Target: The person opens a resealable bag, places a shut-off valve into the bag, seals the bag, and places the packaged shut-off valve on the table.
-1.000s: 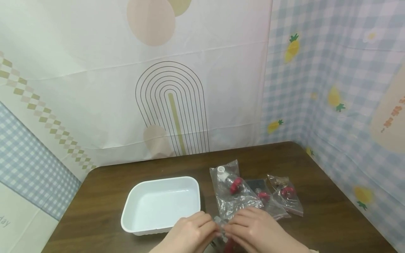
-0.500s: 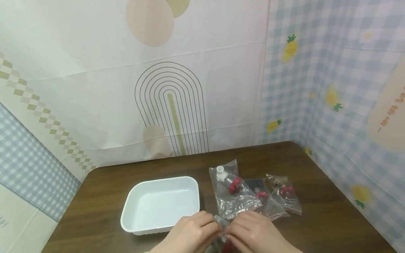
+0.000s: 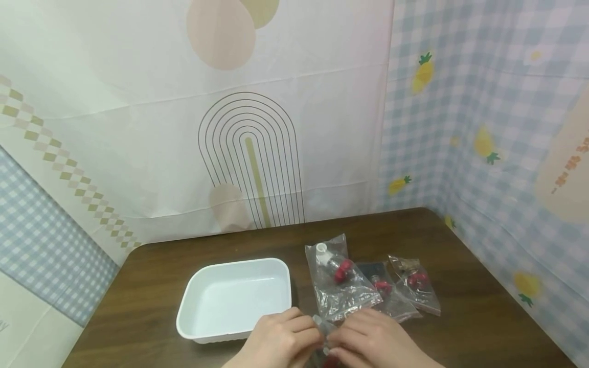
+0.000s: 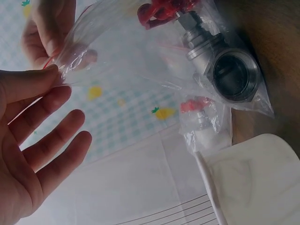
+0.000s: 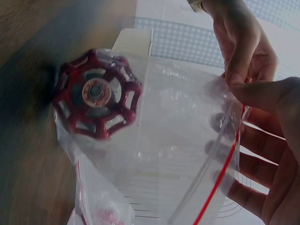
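My left hand [image 3: 282, 337] and right hand [image 3: 368, 337] meet at the front of the table, fingertips close together. Between them is a clear zip bag [image 4: 122, 51] with a red line along its mouth. Thumb and forefinger of the left hand pinch that edge in the left wrist view, the other fingers spread apart. In the right wrist view the right hand [image 5: 276, 140] pinches the same edge, its fingers behind the film. Inside the bag lies a metal gate valve [image 4: 206, 61] with a threaded opening and a red handwheel [image 5: 96, 93]. The hands hide most of it in the head view.
A white plastic tray [image 3: 184, 322] stands left of the hands. Behind them and to the right lie three clear bags with red-handled valves: one with a white fitting [image 3: 322, 253], a middle bag [image 3: 381, 285] and a right bag [image 3: 417, 278]. Patterned cloth [image 3: 340, 128] hangs behind the brown table [image 3: 138, 286].
Both hands stay at the bag's mouth with only slight finger movement. The whole head view shifts a little. The tray and the other bags keep their places.
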`<state>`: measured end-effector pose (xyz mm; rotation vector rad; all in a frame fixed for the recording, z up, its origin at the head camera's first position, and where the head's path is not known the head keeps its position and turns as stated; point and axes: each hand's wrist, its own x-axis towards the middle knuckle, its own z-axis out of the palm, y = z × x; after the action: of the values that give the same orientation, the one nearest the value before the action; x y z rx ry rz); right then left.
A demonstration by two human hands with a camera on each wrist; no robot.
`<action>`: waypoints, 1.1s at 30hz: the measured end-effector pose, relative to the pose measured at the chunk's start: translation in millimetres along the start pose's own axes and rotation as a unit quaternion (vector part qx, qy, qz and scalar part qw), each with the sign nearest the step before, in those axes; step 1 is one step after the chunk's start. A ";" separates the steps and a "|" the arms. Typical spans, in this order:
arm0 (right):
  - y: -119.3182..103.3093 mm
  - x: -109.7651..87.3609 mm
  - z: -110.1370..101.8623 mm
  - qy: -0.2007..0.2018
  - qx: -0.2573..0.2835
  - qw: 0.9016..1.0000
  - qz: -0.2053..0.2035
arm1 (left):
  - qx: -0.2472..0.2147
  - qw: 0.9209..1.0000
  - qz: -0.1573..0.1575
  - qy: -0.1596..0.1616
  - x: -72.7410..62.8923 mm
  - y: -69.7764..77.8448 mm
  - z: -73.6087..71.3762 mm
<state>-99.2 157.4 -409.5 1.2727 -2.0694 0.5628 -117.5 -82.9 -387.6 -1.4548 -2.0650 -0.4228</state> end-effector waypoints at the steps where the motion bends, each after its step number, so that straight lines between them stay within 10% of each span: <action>1: 0.6 -0.6 0.4 0.005 0.005 1.000 -0.004 | -0.003 1.000 -0.005 -0.003 0.2 0.6 -0.1; 25: -6.4 8.0 10.9 0.077 -0.044 0.995 -0.039 | 0.029 0.999 0.018 0.007 2.6 4.5 6.8; 33: -5.4 6.4 13.7 0.081 -0.047 0.995 -0.033 | -0.013 1.000 -0.016 0.014 -0.4 3.1 1.9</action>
<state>-100.5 142.3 -414.6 1.1968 -1.8913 0.5161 -114.9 -81.1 -389.6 -1.4238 -2.0708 -0.4828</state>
